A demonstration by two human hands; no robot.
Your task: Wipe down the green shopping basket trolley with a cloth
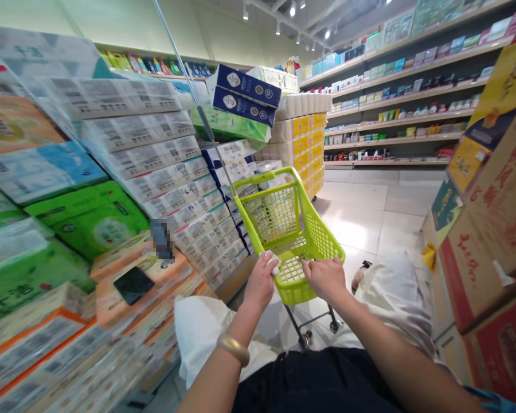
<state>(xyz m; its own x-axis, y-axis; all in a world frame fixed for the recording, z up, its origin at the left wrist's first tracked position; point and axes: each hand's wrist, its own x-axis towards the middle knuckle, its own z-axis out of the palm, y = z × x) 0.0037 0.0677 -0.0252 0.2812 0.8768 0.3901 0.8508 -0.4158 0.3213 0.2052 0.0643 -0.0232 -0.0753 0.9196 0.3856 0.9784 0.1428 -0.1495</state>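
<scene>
A lime-green plastic shopping cart [292,297] stands right in front of me, its basket showing only bare mesh inside. My left hand [261,279] is closed at the near left corner of the basket. Something small, white and crumpled, like a tissue [276,266], shows at its fingers. Curled over the near right part of the rim is my right hand [325,278], closed on it. Beneath the basket, dark metal legs and small wheels [304,339] rest on the floor, between my knees.
Stacked tissue packs [163,155] rise on the left. A dark phone [133,285] lies on an orange pack beside a pixelated patch. Cardboard boxes [473,258] line the right. Stocked shelves [408,109] stand behind a tiled floor [361,212]. A thin pole [204,120] slants up from the cart.
</scene>
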